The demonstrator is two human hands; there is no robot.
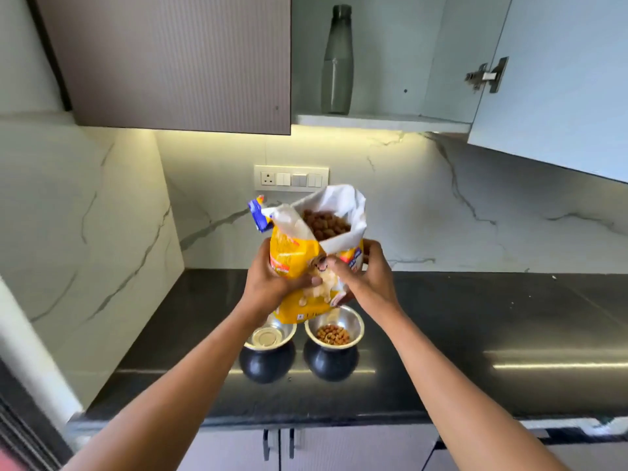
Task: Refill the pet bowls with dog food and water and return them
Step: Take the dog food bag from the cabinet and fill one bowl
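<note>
- we hold the bag (299, 263) upright in both hands, above the two bowls and a little behind them.
- our left hand (272, 280) wraps the bag's left side, fingers closed around the yellow front, thumb toward us.
- our right hand (365, 277) clasps the right side, fingers curled on the front by the printed dog, so both hands are gripping the bag.
- the bag's top is torn open; its white lining flares out and brown kibble (324, 224) shows inside, close to the mouth.
- a blue flap (258, 215) of the torn top sticks out to the left.
- the left bowl (268, 338) sits on the counter (475, 321); its steel inside holds no kibble, and whether there is water in it we cannot tell.
- the right bowl (334, 331) stands just beside it, with a small heap of kibble in the bottom.
- both bowls have dark rounded bases and steel rims; the bag's lower edge hides part of the left bowl's far rim.
- behind the bag, a switch plate (291, 178) is set in the marble wall.
- a grey bottle (337, 59) stands on the shelf (380, 120) of the cupboard above, whose door (557, 79) hangs open at right.
</note>
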